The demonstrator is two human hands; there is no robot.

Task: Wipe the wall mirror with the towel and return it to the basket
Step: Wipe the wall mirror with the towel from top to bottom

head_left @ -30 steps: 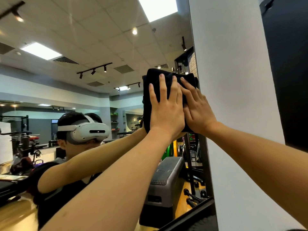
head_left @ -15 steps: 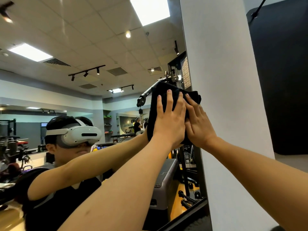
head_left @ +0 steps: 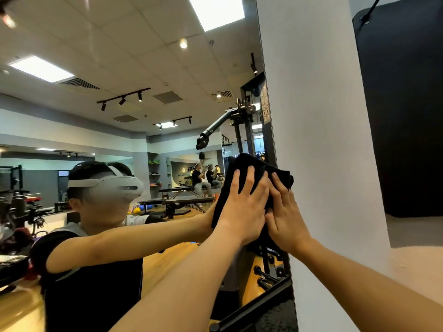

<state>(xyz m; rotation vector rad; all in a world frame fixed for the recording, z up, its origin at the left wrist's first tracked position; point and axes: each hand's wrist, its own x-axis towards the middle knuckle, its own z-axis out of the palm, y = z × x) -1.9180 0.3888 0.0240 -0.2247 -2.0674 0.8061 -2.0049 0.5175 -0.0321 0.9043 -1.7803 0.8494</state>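
Observation:
The wall mirror fills the left and middle of the head view and shows a gym and a person in a headset. A folded black towel lies flat against the glass near the mirror's right edge. My left hand presses on the towel with fingers spread. My right hand presses beside it, also flat on the towel, at the mirror's dark frame. No basket is in view.
A white pillar stands right of the mirror's edge. A black hanging panel covers the far right. A dark ledge runs along the mirror's bottom.
Both hands and the towel have slid down the mirror along its right edge, lower than one second ago.

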